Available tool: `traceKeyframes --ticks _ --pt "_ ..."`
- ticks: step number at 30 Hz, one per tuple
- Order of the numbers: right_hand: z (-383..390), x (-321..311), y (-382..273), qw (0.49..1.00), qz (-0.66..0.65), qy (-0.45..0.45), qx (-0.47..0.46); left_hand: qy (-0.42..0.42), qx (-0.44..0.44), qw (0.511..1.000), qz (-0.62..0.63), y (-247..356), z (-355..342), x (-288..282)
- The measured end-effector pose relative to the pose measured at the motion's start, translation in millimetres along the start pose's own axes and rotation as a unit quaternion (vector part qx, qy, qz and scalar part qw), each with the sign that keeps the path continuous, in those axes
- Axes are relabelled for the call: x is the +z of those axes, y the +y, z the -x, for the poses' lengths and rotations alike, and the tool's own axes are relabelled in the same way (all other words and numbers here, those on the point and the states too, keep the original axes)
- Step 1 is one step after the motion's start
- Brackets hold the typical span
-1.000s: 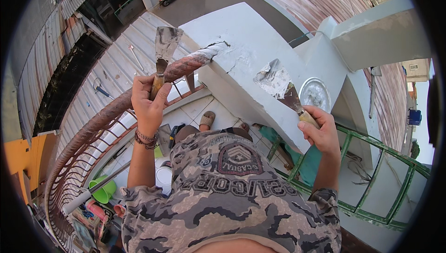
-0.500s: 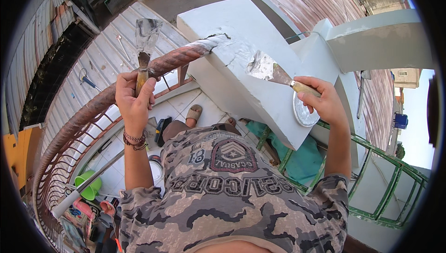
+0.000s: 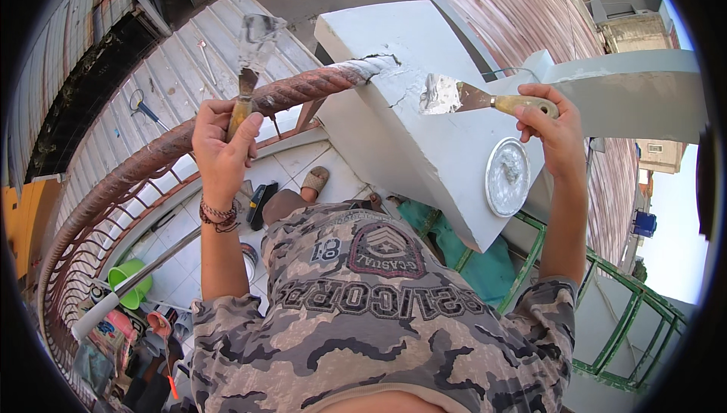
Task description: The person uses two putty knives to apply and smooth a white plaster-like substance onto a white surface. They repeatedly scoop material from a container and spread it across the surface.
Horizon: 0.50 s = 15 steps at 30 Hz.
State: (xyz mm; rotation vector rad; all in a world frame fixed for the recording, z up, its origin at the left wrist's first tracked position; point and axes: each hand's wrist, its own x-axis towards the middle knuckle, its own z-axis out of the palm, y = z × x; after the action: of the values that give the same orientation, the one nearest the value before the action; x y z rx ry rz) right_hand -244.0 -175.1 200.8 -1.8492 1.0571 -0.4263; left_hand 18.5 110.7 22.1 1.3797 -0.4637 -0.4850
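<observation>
Where the camouflage-patterned shirt [image 3: 363, 322] fills the lower foreground, both forearms are seen rising from it. The left hand [image 3: 221, 151] is closed around the wooden handle of a putty knife [image 3: 250, 57], which is held upright, its pale-smeared blade raised above the twisted brown handrail [image 3: 303, 87]. The right hand [image 3: 553, 129] is closed around the handle of a second putty knife [image 3: 473, 97], held nearly level; its blade is loaded with white filler and is laid against the top of the white concrete post [image 3: 424, 125], close to where the handrail enters it. A round shallow lid [image 3: 507, 176] is shown resting on the post's ledge just below the right hand, with a smear of white filler held in it. Farther down, on the tiled floor, a green bucket [image 3: 129, 280] is seen beside a white pipe [image 3: 125, 292]; its contents cannot be told. A sandalled foot [image 3: 314, 180] is visible below the post. A green metal railing [image 3: 606, 314] lies lower right.
</observation>
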Motion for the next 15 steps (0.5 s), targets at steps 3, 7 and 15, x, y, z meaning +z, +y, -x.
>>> traceKeyframes --ticks 3,7,15 --pt "-8 4 -6 0.998 -0.02 0.037 -0.035 0.047 0.038 0.998 -0.033 5 -9 -19" --pt "-15 24 -17 0.995 0.048 0.076 -0.046 0.114 0.084 0.989 -0.051 3 -24 -44" --pt "-26 74 -40 0.969 0.21 0.077 -0.101 0.196 0.113 0.973 -0.041 -10 -40 -55"
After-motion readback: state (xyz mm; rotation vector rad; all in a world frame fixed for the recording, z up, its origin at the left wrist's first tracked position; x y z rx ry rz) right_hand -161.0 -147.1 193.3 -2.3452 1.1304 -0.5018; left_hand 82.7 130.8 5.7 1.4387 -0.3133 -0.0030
